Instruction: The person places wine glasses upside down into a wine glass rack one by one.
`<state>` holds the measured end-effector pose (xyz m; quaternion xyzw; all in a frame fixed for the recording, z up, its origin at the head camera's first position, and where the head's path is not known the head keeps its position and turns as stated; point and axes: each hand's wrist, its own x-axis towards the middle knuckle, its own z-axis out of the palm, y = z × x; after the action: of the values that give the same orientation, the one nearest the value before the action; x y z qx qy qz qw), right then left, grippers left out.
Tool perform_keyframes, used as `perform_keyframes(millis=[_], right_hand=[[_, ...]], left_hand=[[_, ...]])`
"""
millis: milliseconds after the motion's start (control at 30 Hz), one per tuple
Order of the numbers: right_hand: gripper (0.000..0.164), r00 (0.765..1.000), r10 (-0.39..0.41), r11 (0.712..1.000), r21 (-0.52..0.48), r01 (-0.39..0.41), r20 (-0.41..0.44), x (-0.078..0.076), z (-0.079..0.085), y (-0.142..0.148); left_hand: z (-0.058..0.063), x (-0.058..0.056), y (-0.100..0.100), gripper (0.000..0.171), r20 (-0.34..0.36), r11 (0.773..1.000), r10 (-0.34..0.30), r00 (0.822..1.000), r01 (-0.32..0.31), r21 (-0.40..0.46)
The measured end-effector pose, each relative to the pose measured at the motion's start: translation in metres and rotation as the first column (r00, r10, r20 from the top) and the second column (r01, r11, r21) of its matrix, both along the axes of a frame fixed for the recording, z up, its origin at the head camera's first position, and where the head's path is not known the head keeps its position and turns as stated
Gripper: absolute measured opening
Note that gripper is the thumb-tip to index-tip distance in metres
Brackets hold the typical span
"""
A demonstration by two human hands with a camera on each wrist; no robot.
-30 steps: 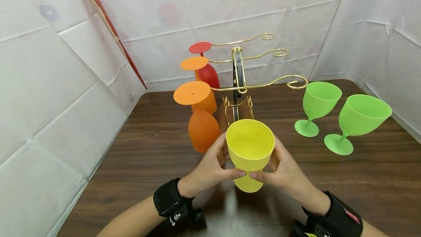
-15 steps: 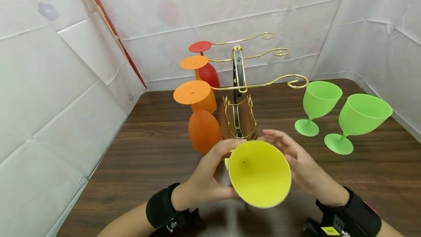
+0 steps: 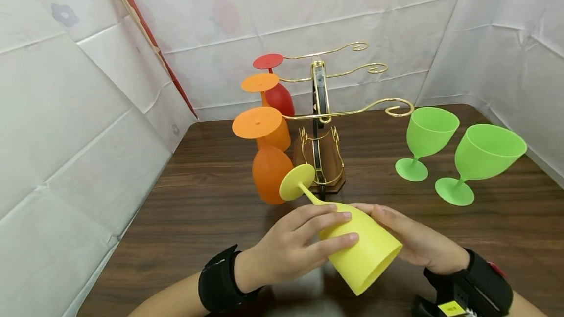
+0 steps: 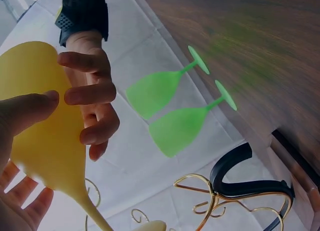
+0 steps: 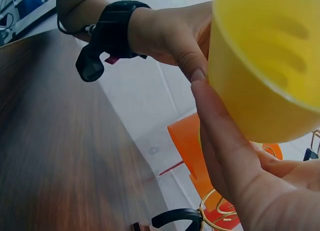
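Observation:
A yellow plastic goblet (image 3: pixel 361 251) is held tilted in front of the rack, its foot up to the left and its mouth down to the right. My left hand (image 3: pixel 297 241) grips the bowl, with the fingers spread over the upper side; in the left wrist view its thumb presses the opposite side. My right hand (image 3: pixel 420 238) holds the bowl's right side, and in the left wrist view its bent fingertips touch the wall. Past the goblet stands a gold wire glass rack (image 3: pixel 348 115) on a wooden base. Two orange goblets (image 3: pixel 270 172) and a red goblet (image 3: pixel 279 99) hang upside down on its left arms.
Two green goblets (image 3: pixel 432 131) stand upright at the right of the dark wooden table (image 3: pixel 198 219). The rack's right arms (image 3: pixel 374 67) end in curls and carry no goblets. White sheeting (image 3: pixel 343 9) encloses the back and sides.
The yellow goblet has gone from upright to tipped over, its mouth swinging toward me and its foot rising to the left. Both hands have shifted their hold on the bowl.

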<state>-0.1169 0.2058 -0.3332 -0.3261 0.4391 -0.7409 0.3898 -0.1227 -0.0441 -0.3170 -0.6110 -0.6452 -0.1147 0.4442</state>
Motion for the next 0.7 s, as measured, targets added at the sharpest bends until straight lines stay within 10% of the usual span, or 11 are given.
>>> perform_keyframes(millis=[233, 533, 633, 700], right_hand=[[0.040, 1.000, -0.012, 1.000, -0.006, 0.012, -0.025, -0.001, -0.003, -0.002], [0.048, 0.982, -0.154, 0.986, 0.050, 0.160, -0.108, -0.002, -0.008, 0.000], [0.055, 0.930, -0.274, 0.958, 0.014, 0.286, -0.245, -0.001, -0.009, -0.002], [0.059, 0.857, -0.370, 0.922, -0.034, 0.385, -0.359, -0.001, -0.010, -0.005]], left_hand=[[-0.002, -0.002, 0.001, 0.034, -0.055, 0.999, 0.007, 0.998, -0.010, -0.052], [-0.008, -0.003, -0.009, 0.043, 0.127, 0.996, -0.086, 0.988, 0.086, 0.009], [-0.011, -0.006, -0.011, 0.039, 0.301, 0.987, -0.157, 0.941, 0.137, 0.086], [-0.014, -0.007, -0.011, 0.043, 0.474, 0.981, -0.187, 0.860, 0.139, 0.134]])
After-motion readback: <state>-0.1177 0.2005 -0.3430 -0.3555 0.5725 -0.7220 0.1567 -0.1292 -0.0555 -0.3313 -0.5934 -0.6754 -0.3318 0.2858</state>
